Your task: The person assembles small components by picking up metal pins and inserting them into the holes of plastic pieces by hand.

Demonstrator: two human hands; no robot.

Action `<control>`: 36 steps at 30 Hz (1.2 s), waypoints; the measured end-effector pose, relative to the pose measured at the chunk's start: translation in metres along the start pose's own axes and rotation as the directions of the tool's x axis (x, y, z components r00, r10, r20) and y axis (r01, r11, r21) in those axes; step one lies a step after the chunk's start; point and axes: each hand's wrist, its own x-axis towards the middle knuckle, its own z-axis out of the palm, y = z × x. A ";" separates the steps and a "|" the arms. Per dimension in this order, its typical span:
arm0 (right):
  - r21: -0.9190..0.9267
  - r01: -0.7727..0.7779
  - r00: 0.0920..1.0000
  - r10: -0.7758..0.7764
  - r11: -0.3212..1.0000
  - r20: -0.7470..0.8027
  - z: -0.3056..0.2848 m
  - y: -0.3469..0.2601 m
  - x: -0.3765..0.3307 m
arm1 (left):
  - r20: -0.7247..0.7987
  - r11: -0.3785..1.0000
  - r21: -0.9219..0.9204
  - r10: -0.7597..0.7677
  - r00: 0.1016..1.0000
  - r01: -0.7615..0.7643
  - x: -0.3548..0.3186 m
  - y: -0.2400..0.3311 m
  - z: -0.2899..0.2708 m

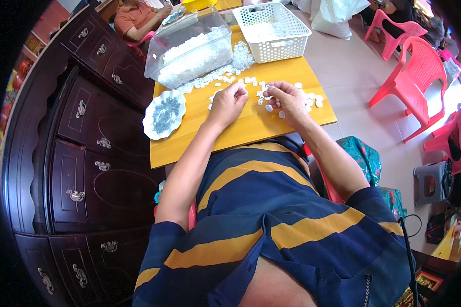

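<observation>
- Head view: the left hand [228, 105] is over the yellow wooden tabletop [189, 146], thumb and fingers drawn together; what they pinch is too small to tell
- Right hand [292, 105] faces it, a gap between the two, its thumb and forefinger bent close; whether they grip anything, I cannot tell
- Small white plastic pieces [319, 104] lie scattered around both hands, mostly beside the right
- Beyond them stand a clear plastic bin [153, 57] heaped with whitish pieces and a white perforated basket [288, 52]
- Left of the left hand, a scalloped white dish [149, 123] holds grey bits [166, 114]

Red chairs [428, 64] (dark cabinet [120, 125] opposite)
</observation>
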 end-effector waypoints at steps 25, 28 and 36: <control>-0.089 0.183 0.974 -0.169 0.979 0.148 0.025 0.005 -0.017 | 0.166 0.488 -0.840 -0.184 0.969 0.237 -0.056 0.027 -0.032; -0.080 0.184 0.974 -0.171 0.980 0.152 0.025 0.007 -0.017 | 0.177 0.440 -0.863 -0.199 0.964 0.249 -0.056 0.019 -0.029; -0.136 0.161 0.968 -0.130 0.978 0.216 0.026 0.013 -0.019 | 0.187 0.376 -0.884 -0.263 0.946 0.279 -0.057 0.019 -0.026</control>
